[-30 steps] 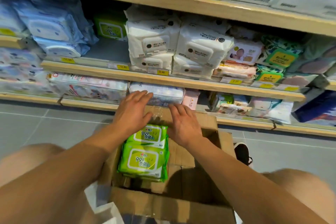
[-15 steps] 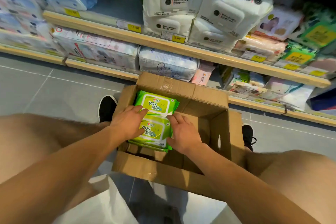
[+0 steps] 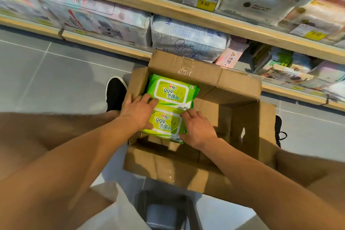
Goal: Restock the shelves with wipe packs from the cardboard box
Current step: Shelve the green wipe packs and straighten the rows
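Two green wipe packs are seen in the head view, lying inside the cardboard box [image 3: 196, 130] on its left side. The near wipe pack [image 3: 166, 124] is held between both hands. The far wipe pack [image 3: 172, 92] lies just behind it, toward the back wall of the box.

The left hand [image 3: 139, 113] is laid on the left edge of the near pack, with its fingers reaching over the top. The right hand [image 3: 197, 128] is curled round the right edge of the same pack. The pack is gripped from both sides.

A second ago both hands were up at the far flap of the box. Now they are brought down into the box and set on the pack. This looks like the start of a lift, so the pack is likely to be taken out next.

Behind the box, the shelves [image 3: 186, 15] are filled with white and blue packs. A black shoe [image 3: 115, 93] is seen left of the box on the grey floor [image 3: 56, 80].
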